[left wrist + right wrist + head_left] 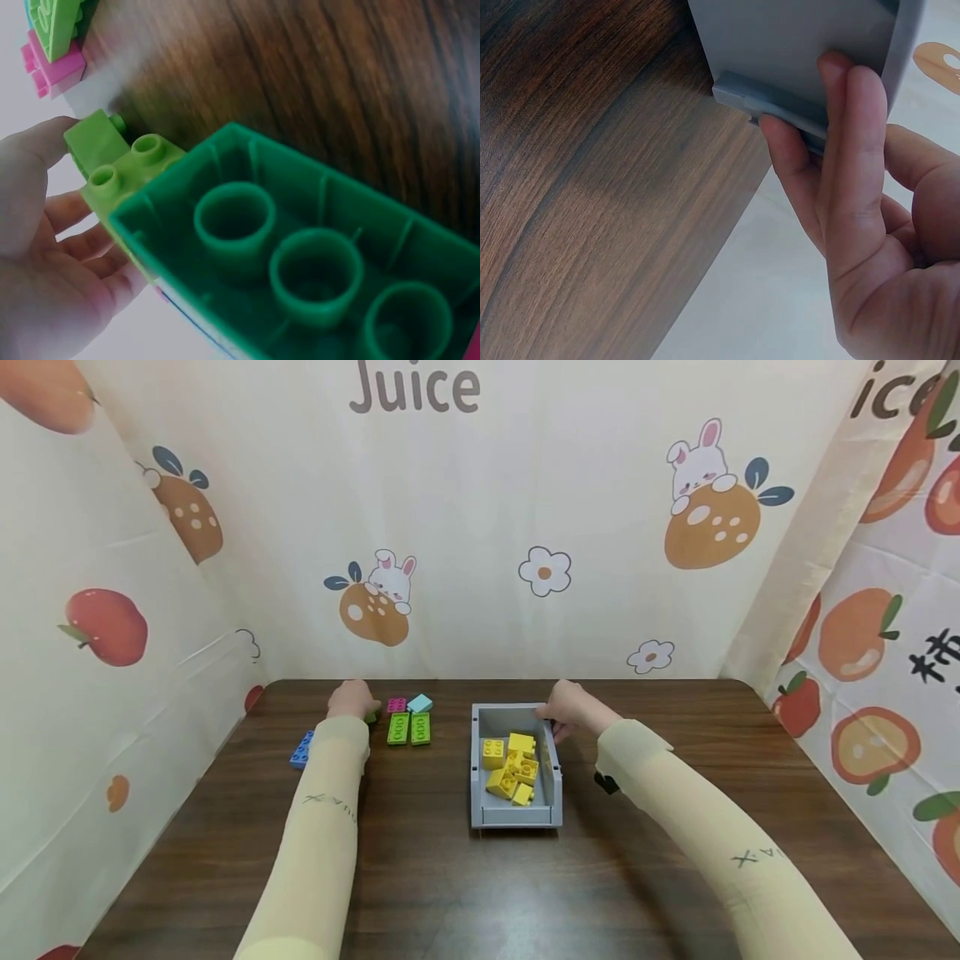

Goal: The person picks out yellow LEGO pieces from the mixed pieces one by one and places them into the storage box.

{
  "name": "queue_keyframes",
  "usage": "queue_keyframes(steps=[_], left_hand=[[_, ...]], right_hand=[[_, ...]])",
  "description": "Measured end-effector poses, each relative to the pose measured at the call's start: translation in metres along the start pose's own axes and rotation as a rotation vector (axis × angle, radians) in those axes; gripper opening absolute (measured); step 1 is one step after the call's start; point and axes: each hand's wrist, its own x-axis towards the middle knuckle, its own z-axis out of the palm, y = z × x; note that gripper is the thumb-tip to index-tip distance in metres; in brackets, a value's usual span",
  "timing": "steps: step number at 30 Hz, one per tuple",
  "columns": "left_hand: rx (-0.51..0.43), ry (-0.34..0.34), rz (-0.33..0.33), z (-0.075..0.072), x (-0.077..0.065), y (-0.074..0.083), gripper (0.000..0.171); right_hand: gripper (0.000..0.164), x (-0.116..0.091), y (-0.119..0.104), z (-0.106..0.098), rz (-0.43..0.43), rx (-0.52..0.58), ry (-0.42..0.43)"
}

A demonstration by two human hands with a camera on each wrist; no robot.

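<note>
At the back left of the table, my left hand (351, 700) has its thumb and fingers about one end of a lime green toy brick (116, 161). In the left wrist view a large dark green brick (315, 255), its hollow underside with round tubes showing, covers part of that lime brick. My right hand (573, 706) grips the grey bin (480, 768) at its back right, fingers against the outer wall in the right wrist view (870, 202). Several yellow bricks (522, 743) lie loose inside the bin.
Right of my left hand lie two lime bricks, a nearer-left one (398, 728) and its neighbour (421, 728), with a magenta brick (397, 705) and a light blue brick (420, 703) behind. A blue brick (302, 750) shows left of my left sleeve. Printed curtains (465, 527) border the table (420, 877).
</note>
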Motion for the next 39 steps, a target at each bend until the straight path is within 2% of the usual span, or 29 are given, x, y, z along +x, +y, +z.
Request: queue_keyframes(steps=[5, 10, 23, 35, 39], left_hand=[[-0.024, 0.021, 0.001, 0.005, 0.005, 0.001, 0.032], [-0.047, 0.018, 0.002, 0.008, 0.006, 0.0, 0.03], [-0.073, -0.02, 0.014, -0.003, -0.001, -0.002, 0.028], [-0.067, 0.025, 0.113, -0.021, -0.003, -0.001, 0.02], [-0.069, 0.035, 0.142, -0.024, -0.004, 0.002, 0.032]], right_hand=[[0.029, 0.0, 0.001, 0.0, 0.018, 0.029, 0.008], [0.029, -0.001, 0.001, 0.002, 0.013, 0.012, 0.001], [0.029, -0.003, -0.003, 0.002, 0.01, 0.007, 0.003], [0.029, 0.0, -0.001, 0.001, 0.012, 0.006, 0.009], [0.03, -0.001, -0.001, 0.001, -0.004, -0.003, 0.007]])
